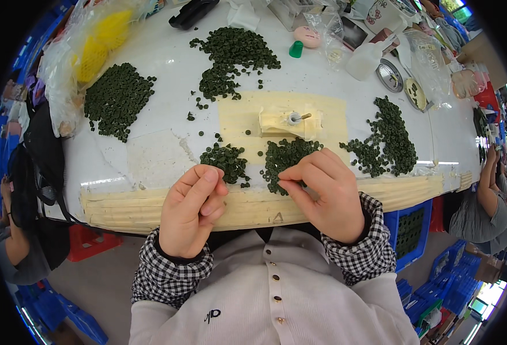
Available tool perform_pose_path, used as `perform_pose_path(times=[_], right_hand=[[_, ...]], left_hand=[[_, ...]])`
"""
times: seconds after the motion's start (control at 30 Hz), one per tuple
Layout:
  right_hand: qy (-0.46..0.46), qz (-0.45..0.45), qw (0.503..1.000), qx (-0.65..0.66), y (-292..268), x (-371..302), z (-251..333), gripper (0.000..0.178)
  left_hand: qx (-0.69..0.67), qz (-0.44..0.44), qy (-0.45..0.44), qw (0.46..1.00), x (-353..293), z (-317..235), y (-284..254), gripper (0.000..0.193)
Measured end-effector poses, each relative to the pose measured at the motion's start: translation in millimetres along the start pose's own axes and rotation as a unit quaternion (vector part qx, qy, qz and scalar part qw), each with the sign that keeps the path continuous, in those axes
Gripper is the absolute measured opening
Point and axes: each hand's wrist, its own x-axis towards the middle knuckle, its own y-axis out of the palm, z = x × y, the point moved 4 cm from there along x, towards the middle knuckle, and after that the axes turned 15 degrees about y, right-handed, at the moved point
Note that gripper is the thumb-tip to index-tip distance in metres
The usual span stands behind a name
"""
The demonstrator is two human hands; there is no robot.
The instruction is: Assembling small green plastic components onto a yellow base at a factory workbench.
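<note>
My left hand [191,208] is curled near the table's front edge, thumb pressed to its fingers; whatever it holds is too small to make out. Just beyond it lies a small heap of dark green round pieces [226,161]. My right hand [329,194] reaches to the near side of another heap of the same pieces [285,156], thumb and forefinger almost meeting there. Whether a piece sits between those fingertips cannot be seen clearly. Behind this heap stands a small fixture wrapped in cream tape [273,119], with a metal pin [294,118] on top.
Larger heaps of green pieces lie at left [118,98], far middle [239,49] and right [394,135]. A plastic bag with yellow contents [101,43], a white bottle [364,60] and a round tin [390,76] stand farther back. A blue crate [389,221] is below the right edge.
</note>
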Motion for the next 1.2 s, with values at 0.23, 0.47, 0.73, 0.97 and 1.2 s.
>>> perform_pose_path(times=[0.23,0.47,0.73,0.97,1.2], right_hand=[[-0.054,-0.015,0.993,-0.104,17.1,2.8,6.7,0.012],[-0.070,0.009,0.984,-0.165,28.3,8.2,7.1,0.011],[-0.049,-0.042,0.997,-0.046,9.7,3.7,11.3,0.019],[-0.007,-0.085,0.996,0.021,-8.7,-2.7,4.2,0.020],[0.032,-0.055,0.992,0.111,-10.6,-5.9,-0.2,0.015]], left_hand=[[-0.062,-0.041,-0.001,0.997,1.1,-2.1,4.9,0.019],[-0.101,0.007,-0.013,0.995,2.1,-1.6,11.3,0.022],[-0.139,0.086,-0.040,0.986,1.8,10.3,19.8,0.031],[-0.119,0.102,-0.067,0.985,3.8,16.6,36.9,0.032],[-0.117,0.159,-0.058,0.979,5.0,20.5,38.3,0.034]])
